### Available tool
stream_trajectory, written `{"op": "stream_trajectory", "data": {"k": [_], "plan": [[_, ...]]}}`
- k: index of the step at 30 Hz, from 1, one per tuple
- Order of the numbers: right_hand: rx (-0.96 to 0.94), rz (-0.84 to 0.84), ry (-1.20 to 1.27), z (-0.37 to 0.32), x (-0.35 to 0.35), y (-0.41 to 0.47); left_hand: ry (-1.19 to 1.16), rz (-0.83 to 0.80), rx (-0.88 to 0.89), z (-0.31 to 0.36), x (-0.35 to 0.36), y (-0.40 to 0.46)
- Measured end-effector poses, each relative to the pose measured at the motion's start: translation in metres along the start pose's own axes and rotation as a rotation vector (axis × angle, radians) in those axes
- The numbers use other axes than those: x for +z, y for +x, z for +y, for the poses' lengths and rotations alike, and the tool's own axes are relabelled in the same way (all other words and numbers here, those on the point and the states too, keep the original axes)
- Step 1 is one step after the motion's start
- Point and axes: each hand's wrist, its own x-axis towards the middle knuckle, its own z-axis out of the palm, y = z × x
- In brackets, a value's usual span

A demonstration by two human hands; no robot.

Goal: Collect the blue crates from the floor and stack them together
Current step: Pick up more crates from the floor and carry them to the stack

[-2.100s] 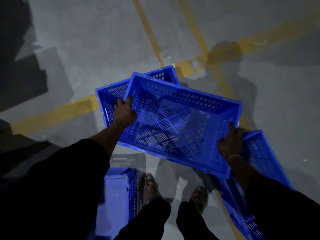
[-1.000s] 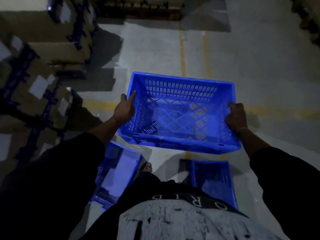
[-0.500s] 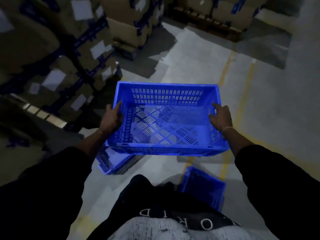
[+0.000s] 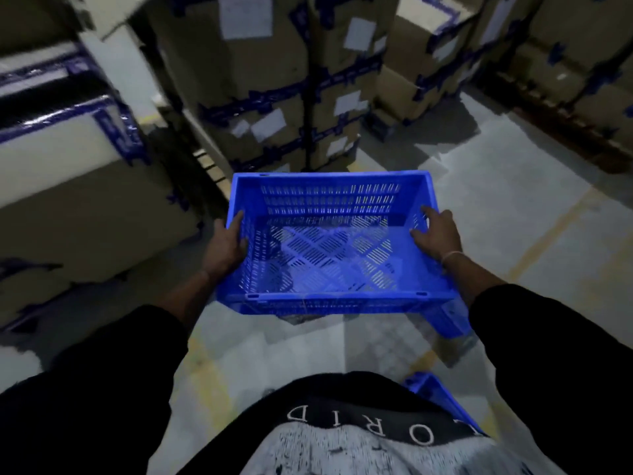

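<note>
left hand (image 4: 226, 246) grips left wall of blue crate (image 4: 329, 255) | right hand (image 4: 436, 234) grips right wall | crate up off the floor (image 4: 496, 207), held level so it won't tip | another crate (image 4: 442, 402) low right, probably next

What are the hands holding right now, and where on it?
A blue crate, empty: left hand on its left side wall, right hand on its right.

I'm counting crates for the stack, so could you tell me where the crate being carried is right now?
In the head view the blue crate sits mid-frame, off the floor between the left hand and right hand, before the taped cardboard boxes.
</note>
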Motion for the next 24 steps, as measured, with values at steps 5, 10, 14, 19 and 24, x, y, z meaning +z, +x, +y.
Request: {"op": "stream_trajectory", "data": {"k": [5,10,14,19,24], "plan": [[-0.131,-0.047,-0.013,-0.084,0.05,-0.003,-0.031,0.071,-0.117,-0.084,-0.039,-0.042],[-0.286,-0.117,-0.048,-0.159,0.089,-0.012,-0.083,0.161,-0.272,-0.143,-0.064,-0.096],[-0.414,-0.195,-0.064,-0.211,0.117,-0.016,-0.103,0.226,-0.427,-0.179,-0.074,-0.137],[-0.594,-0.293,-0.063,-0.268,0.152,-0.01,-0.108,0.363,-0.574,-0.196,-0.074,-0.19],[-0.754,-0.412,-0.125,-0.325,0.183,-0.01,-0.122,0.47,-0.752,-0.198,-0.07,-0.245]]}}
